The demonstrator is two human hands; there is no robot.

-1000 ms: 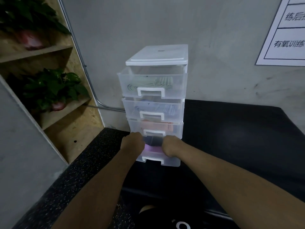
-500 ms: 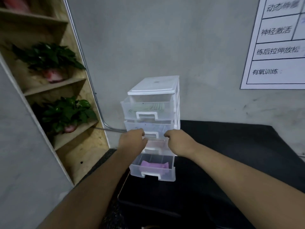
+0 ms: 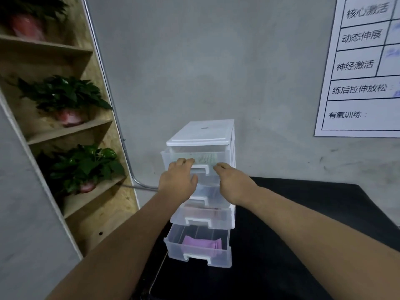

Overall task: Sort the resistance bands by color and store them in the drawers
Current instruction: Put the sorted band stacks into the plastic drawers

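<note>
A small translucent plastic drawer unit [image 3: 201, 132] with several drawers stands on a black bench against the grey wall. Its bottom drawer [image 3: 198, 253] is pulled out and holds a folded purple band [image 3: 201, 245]. The drawer above it [image 3: 202, 217] shows pink bands through its front. The top drawer [image 3: 203, 158] holds pale green bands and sticks out slightly. My left hand [image 3: 177, 185] and my right hand [image 3: 232, 184] rest with their fingertips on the top drawer's front, either side of its white handle [image 3: 200, 169]. Both hands hold nothing.
A wooden shelf [image 3: 69, 131] with potted green plants [image 3: 65, 96] stands at the left. A white chart with printed text [image 3: 359, 68] hangs on the wall at the right. The black padded bench [image 3: 313, 213] stretches to the right of the drawers.
Both hands rose from the open bottom drawer, past the middle drawers, to the top drawer's front. The view tilted upward, showing more wall and chart.
</note>
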